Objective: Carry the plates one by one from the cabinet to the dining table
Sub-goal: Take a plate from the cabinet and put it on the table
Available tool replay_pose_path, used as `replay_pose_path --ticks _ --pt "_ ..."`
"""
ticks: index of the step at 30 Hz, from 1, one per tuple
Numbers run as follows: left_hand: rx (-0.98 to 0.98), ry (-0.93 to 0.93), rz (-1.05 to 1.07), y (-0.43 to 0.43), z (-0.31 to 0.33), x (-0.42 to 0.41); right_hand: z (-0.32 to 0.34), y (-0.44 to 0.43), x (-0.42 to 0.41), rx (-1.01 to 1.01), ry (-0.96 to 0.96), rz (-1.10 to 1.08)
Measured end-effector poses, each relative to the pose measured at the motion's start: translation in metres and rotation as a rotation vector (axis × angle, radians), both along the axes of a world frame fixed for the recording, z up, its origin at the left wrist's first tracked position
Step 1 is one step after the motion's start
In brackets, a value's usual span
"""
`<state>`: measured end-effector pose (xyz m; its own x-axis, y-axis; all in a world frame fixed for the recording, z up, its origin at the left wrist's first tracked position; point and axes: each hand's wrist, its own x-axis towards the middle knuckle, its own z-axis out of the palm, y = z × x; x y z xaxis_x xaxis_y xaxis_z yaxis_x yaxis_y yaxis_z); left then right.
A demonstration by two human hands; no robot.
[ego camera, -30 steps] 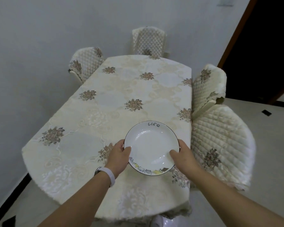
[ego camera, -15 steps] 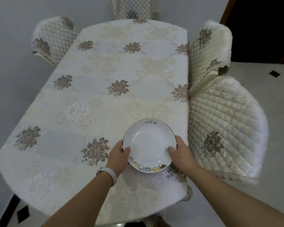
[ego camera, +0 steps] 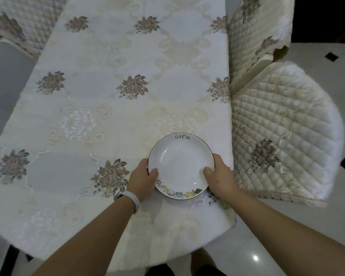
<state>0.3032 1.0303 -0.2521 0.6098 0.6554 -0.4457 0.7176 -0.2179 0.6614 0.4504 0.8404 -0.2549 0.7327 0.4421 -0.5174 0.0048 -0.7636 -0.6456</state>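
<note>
A white plate [ego camera: 180, 164] with a dark rim, the word "Life" at its far edge and small cartoon figures along its near edge is held over the near right part of the dining table [ego camera: 112, 108]. My left hand [ego camera: 142, 177] grips its left rim, thumb on top. My right hand [ego camera: 220, 175] grips its right rim the same way. Whether the plate touches the cloth I cannot tell. The table wears a cream cloth with brown flower prints.
Two chairs in quilted cream covers stand along the table's right side, the near chair [ego camera: 285, 136] and the far chair [ego camera: 255, 30]. Another covered chair [ego camera: 18, 24] is at the far left. Pale floor tiles [ego camera: 337, 80] with black insets lie to the right.
I have come closer and look down more steeply, so the table fills the view. The plate stays in both hands and sits over the table's near right part.
</note>
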Motion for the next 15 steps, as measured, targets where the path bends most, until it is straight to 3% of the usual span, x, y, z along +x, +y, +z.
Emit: replay_pose_path --ticks 6,11,15 --pt "-0.084 0.032 -0.044 0.007 0.01 -0.003 0.013 -0.001 -0.003 0.025 0.05 -0.041" --pt "-0.115 -0.089 0.07 0.025 0.043 -0.01 0.041 -0.012 -0.007 0.046 0.026 -0.115" --pt "0.005 -0.202 -0.126 0.035 0.081 -0.011 0.076 -0.028 -0.01 0.008 -0.156 -0.043"
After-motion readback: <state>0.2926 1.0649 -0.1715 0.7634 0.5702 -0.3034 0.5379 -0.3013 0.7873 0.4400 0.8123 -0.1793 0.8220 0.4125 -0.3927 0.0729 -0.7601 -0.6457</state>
